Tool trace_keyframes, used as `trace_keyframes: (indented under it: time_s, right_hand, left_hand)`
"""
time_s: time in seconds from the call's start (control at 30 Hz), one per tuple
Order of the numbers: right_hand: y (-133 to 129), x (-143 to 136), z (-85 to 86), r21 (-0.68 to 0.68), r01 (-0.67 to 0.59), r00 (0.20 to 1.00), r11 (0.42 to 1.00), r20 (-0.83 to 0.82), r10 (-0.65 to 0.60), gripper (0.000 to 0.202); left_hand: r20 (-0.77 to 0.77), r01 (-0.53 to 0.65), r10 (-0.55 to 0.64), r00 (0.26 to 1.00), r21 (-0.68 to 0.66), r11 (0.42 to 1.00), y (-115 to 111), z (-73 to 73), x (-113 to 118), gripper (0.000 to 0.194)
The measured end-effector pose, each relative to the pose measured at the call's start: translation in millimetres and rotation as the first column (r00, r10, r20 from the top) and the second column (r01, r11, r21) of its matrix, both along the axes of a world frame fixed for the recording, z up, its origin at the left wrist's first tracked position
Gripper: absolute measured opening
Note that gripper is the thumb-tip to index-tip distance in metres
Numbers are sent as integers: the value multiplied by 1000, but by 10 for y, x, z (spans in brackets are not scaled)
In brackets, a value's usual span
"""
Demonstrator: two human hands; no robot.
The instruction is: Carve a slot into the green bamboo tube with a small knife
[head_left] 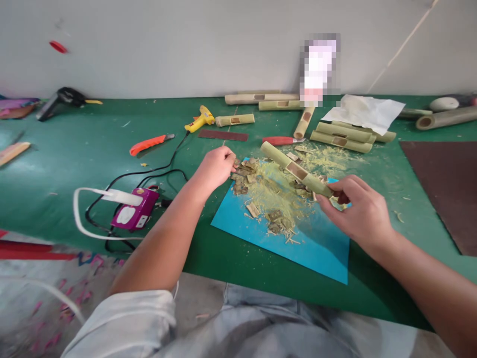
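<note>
My right hand [361, 211] grips one end of a bamboo tube [278, 155] that has a rectangular opening cut in its side. The tube slants up to the left over a blue sheet [316, 261]. Bamboo chips [278, 221] and pale shavings [272, 186] are strewn across that sheet. My left hand [219, 166] is closed in a pinch at the sheet's upper left corner, beside a heap of chips. What its fingers hold, if anything, cannot be made out. Behind the tube lies a red-handled carving knife [279, 141].
More cut bamboo tubes [341, 140] lie at the back, near a crumpled white paper [363, 112]. Left of my hands are a yellow glue gun [200, 120], an orange utility knife [149, 144] and a purple power strip [136, 211] with cords. A brown board [443, 184] lies right.
</note>
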State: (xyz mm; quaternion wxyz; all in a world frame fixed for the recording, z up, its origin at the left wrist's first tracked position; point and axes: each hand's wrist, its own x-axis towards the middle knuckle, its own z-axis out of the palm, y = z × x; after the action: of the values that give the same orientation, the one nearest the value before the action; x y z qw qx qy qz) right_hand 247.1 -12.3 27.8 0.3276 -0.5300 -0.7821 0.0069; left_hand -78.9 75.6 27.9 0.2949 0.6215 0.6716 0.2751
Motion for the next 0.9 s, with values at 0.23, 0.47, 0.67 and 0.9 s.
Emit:
trace_keyframes:
  time_s: [0.23, 0.47, 0.67, 0.9]
  right_hand:
    - [4, 13, -10, -54, 9, 999, 999, -31, -11, 18]
    - [9, 10, 1, -59, 1, 1000, 998, -28, -2, 17]
    - [9, 10, -11, -12, -5, 999, 1000, -35, 5, 16]
    - [8, 8, -17, -14, -7, 999, 1000, -44, 7, 16]
  left_hand:
    - [67, -64, 63, 996, 14, 998, 21, -23, 78, 17]
    - [-194, -51, 56, 979, 33, 998, -36, 59, 36, 17]
    - [-137, 18, -43, 990, -183, 983, -161, 176, 150, 17]
    - [-77, -70, 78, 994, 102, 992, -4, -31, 66, 15]
